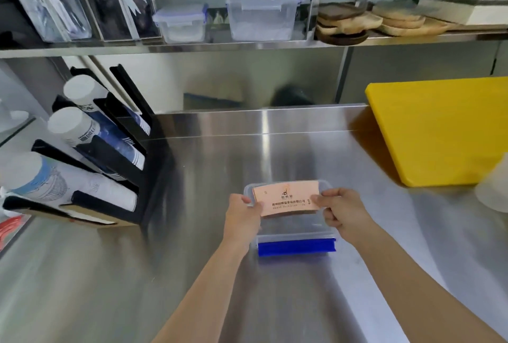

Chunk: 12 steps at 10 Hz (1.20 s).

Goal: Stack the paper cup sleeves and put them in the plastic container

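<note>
A flat stack of pale orange paper cup sleeves (286,197) with dark print is held over a clear plastic container (295,232) that has a blue clip on its near side. My left hand (243,216) pinches the stack's left end. My right hand (342,212) pinches its right end. The stack covers the far part of the container's opening; I cannot tell whether it rests inside or hovers just above the rim. The container sits on the steel counter (192,274) in front of me.
A black cup dispenser rack (104,166) with stacked paper cups stands at the left. A yellow cutting board (442,128) lies at the right, a white tub (494,188) beside it. The shelf above holds lidded plastic boxes (261,13) and wooden boards (384,18).
</note>
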Available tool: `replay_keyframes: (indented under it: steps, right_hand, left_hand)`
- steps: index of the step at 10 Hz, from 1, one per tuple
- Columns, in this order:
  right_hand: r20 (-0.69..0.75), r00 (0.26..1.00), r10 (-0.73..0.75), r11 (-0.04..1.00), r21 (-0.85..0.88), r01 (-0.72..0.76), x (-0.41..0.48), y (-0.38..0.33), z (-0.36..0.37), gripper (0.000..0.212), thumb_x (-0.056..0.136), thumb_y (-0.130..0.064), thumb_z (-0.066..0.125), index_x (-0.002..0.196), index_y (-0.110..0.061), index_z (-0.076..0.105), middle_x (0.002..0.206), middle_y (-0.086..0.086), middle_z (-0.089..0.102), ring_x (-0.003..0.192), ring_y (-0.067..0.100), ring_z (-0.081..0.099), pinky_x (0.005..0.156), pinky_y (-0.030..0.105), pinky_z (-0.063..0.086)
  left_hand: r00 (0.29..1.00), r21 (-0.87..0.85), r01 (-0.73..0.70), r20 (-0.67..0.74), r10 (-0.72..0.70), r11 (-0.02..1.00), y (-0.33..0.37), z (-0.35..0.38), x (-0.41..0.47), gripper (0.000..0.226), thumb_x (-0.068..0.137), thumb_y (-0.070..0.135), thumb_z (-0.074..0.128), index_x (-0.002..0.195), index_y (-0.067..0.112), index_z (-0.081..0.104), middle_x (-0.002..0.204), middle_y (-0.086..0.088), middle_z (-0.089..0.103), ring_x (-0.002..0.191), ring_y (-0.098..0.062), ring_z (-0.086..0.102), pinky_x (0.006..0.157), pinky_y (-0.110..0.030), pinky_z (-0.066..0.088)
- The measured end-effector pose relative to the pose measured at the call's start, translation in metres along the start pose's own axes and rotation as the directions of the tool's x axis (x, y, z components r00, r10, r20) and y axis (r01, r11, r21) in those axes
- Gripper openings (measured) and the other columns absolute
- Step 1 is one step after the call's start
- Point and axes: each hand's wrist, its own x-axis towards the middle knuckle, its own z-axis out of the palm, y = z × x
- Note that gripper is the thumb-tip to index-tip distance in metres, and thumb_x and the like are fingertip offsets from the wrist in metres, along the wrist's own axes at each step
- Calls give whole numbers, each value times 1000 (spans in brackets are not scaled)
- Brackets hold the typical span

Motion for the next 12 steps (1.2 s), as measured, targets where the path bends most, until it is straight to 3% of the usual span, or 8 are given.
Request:
replay_keyframes:
  steps: [2,4,5,6,7,9,11,12]
  right_hand:
    - [-23,993,113,989,-96,-115,32,11,-3,23,80,10,57,65,-3,45,74,21,56,41,15,31,31,17,24]
    - [-58,991,119,956,-263,-130,46,12,8,13,81,12,44,84,6,55,76,21,62,34,15,39,28,15,28]
    - [-25,992,126,920,-371,-127,51,15,15,19,81,11,38,90,5,53,68,17,59,34,15,42,27,13,29]
    - [-15,989,150,897,-418,-143,55,19,20,23,85,6,30,95,0,50,67,11,57,36,15,49,34,20,34]
    - [-10,992,127,874,-472,-117,57,22,22,23,87,2,27,95,-3,48,69,9,58,41,18,54,36,23,34]
    - [5,990,143,865,-487,-122,60,23,21,20,90,-2,35,103,-6,49,73,5,60,40,16,56,40,23,38]
    - [46,982,182,882,-449,-142,49,10,19,10,89,-8,48,99,-9,47,85,9,63,45,18,59,33,20,34]
    - [36,993,115,915,-394,-91,39,-1,12,13,88,-11,52,100,-9,46,93,12,60,46,20,59,36,22,33]
  left_hand:
    - [990,87,140,-1,-140,986,7,30,7,20,89,1,32,106,11,33,78,2,55,47,-11,49,35,-18,32]
    - [975,227,214,4,-220,950,9,44,22,27,94,9,30,120,12,39,89,-4,57,54,-9,48,41,-17,34]
    - [965,301,242,21,-260,923,6,46,30,31,93,7,30,122,9,41,79,-5,55,55,-9,46,41,-16,30]
    - [964,380,241,10,-265,893,2,46,35,40,91,7,31,130,10,38,71,-4,51,52,-10,44,38,-18,30]
    - [969,429,217,10,-245,877,-2,46,38,49,89,8,33,138,12,32,73,-4,53,49,-10,44,37,-19,32]
    - [971,402,214,10,-238,890,-5,46,40,43,87,10,35,130,12,42,76,-7,58,50,-12,46,40,-19,34]
    - [956,349,260,38,-291,900,0,40,39,37,85,8,34,119,10,47,73,-5,57,48,-11,52,40,-20,38]
    - [970,342,205,51,-236,917,9,24,30,23,86,12,43,107,6,51,62,-8,56,35,-11,49,35,-17,35]
